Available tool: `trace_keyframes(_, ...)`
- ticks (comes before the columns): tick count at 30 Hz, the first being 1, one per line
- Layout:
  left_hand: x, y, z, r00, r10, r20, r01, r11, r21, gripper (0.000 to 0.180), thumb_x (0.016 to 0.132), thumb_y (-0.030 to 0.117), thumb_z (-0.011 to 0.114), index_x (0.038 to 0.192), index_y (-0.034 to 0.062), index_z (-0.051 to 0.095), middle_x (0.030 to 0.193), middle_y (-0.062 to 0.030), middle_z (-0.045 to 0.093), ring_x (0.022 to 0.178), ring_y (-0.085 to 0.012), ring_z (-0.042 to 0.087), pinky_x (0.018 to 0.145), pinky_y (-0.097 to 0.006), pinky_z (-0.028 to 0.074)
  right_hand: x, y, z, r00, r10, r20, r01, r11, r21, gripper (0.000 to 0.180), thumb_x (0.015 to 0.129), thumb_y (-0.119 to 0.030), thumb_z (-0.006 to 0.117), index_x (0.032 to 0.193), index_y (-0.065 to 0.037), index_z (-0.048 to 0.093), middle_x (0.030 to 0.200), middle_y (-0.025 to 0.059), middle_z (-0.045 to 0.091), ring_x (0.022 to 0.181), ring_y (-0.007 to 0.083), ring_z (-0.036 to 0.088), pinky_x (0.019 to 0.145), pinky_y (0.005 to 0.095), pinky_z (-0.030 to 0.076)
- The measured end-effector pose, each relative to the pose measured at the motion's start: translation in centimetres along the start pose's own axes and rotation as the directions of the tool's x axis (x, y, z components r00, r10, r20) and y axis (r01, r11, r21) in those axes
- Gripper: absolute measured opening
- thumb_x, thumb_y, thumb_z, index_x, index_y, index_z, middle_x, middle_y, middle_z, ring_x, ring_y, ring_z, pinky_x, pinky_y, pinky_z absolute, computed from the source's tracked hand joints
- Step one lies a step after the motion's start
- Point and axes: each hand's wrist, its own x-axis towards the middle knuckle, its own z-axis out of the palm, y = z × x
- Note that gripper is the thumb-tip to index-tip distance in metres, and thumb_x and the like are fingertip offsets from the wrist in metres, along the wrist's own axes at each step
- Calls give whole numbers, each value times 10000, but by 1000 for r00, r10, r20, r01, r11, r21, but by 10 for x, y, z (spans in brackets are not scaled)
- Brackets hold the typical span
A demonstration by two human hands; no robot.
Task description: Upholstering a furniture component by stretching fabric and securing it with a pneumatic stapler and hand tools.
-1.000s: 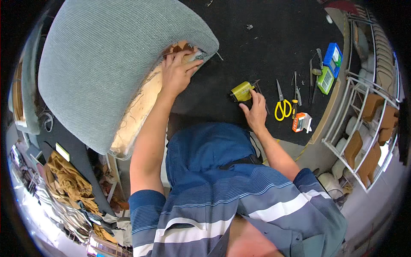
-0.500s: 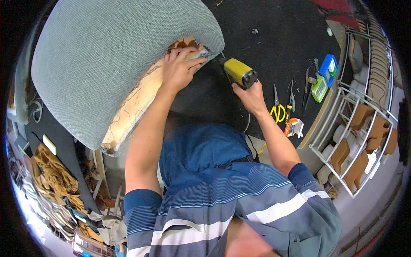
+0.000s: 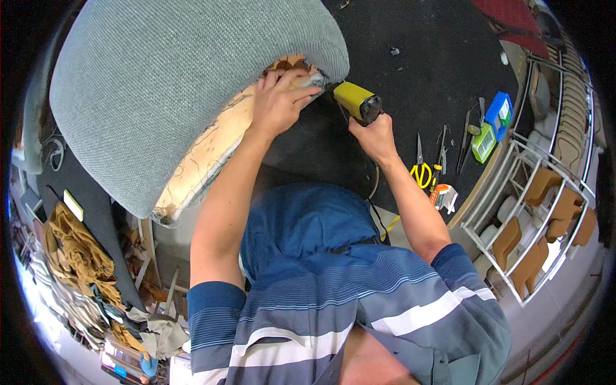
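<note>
Ample open black bench (image 3: pixel 443 77) right of the yellow-and-black handheld tool (image 3: pixel 353 97) my right hand (image 3: pixel 376 137) grips, nose near grey woven cushion (image 3: pixel 179 96); left hand (image 3: pixel 276 110), fingers spread, on the cushion's wooden edge (image 3: pixel 217 139).

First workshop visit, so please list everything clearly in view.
Upholstered panel: one, grey with wooden edge, upper left
Table: one, black, under the panel
Staple gun: one, yellow and black, at the panel's corner
Scissors: one, yellow handles, right of the staple gun
Screwdriver: one, yellow and black, beside the scissors
Small carton: one, orange and white, below the screwdriver
Boxes: two, blue and green, table's right side
Rack: one, white, far right
Curved pieces: several, brown, on the rack
Cloth heap: one, brown, left
Shirt: one, blue, grey and white, lower middle
Left hand: one, bare, on the panel's edge
Right hand: one, bare, gripping the staple gun
</note>
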Motion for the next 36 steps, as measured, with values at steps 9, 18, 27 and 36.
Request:
trace_keyframes(9,-1,0,4,999,-31,19,31,999,-11,234,845,259,742,1058,332,806,1310,52,625,1209,-268,497,1037,-430,352,-2,3,11,998,-46,-45,40,992,-122,286,784,-35,678,1047,-47,566,912,208,667,917,421,677,772,438,531)
trace_keyframes(18,-1,-4,7,999,-29,-35,26,997,-78,236,836,248,758,1068,258,802,1312,50,648,1190,-273,513,1037,-428,374,-4,6,6,1000,-14,10,13,998,60,338,788,-38,677,1123,0,654,990,193,722,936,337,722,821,391,553)
trace_keyframes(27,-2,-5,6,998,-48,-36,46,996,-77,237,839,255,755,1071,251,801,1321,48,649,1189,-275,512,1056,-428,365,-9,-1,13,999,-28,-19,29,999,37,314,788,-33,675,1098,15,675,964,167,738,909,270,734,811,360,554)
trace_keyframes(36,-4,-5,8,998,-40,-48,35,996,-86,225,831,240,754,1050,251,805,1315,59,651,1182,-276,517,1042,-424,366,-13,-2,14,999,-23,-43,21,999,-49,295,778,-44,689,1069,6,680,938,161,730,873,298,729,786,372,550)
